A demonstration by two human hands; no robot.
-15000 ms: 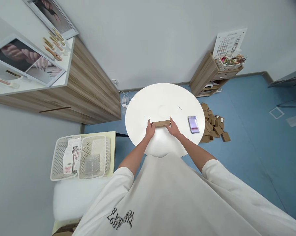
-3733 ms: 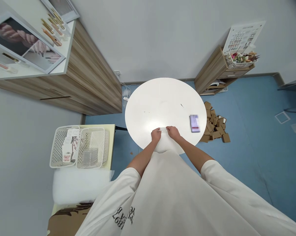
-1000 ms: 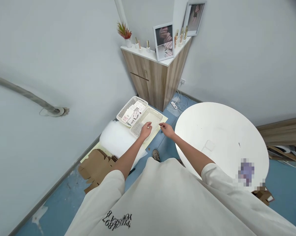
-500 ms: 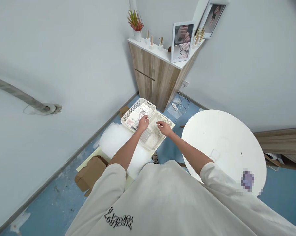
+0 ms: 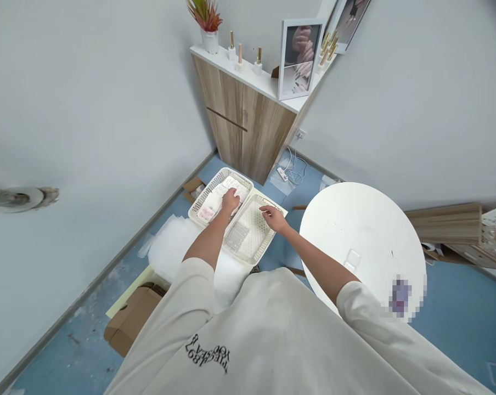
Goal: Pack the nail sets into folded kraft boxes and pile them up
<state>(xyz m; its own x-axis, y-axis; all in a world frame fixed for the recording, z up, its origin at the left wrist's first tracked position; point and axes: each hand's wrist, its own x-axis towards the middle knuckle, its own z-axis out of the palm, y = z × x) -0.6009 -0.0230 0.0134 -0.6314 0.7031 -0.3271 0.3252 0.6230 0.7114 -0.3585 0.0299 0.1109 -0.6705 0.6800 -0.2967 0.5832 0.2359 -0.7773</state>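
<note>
My left hand [image 5: 230,201] is over the left white plastic basket [image 5: 197,206], its fingers curled down against the flat printed cards or packets [image 5: 209,211] inside. Whatever those fingers grip is hidden. Above the far right part of a second white basket [image 5: 248,257] is my right hand [image 5: 274,218], with fingers loosely bent, slightly apart and nothing visible between them. Several clear plastic cases [image 5: 236,237] lie at the near left of that second basket.
White bubble-wrap-like sheeting [image 5: 169,241] and a brown cardboard box [image 5: 133,317] lie left of the baskets. A round white table [image 5: 367,219] stands at right, bearing a small clear case [image 5: 352,259]. Beyond is a wood-grain cabinet [image 5: 243,118]; a power strip [image 5: 281,174] is on the floor.
The camera view has shifted, so the baskets appear slightly further left. My left hand has moved further over the cards in the left basket; my right hand stays above the second basket.
</note>
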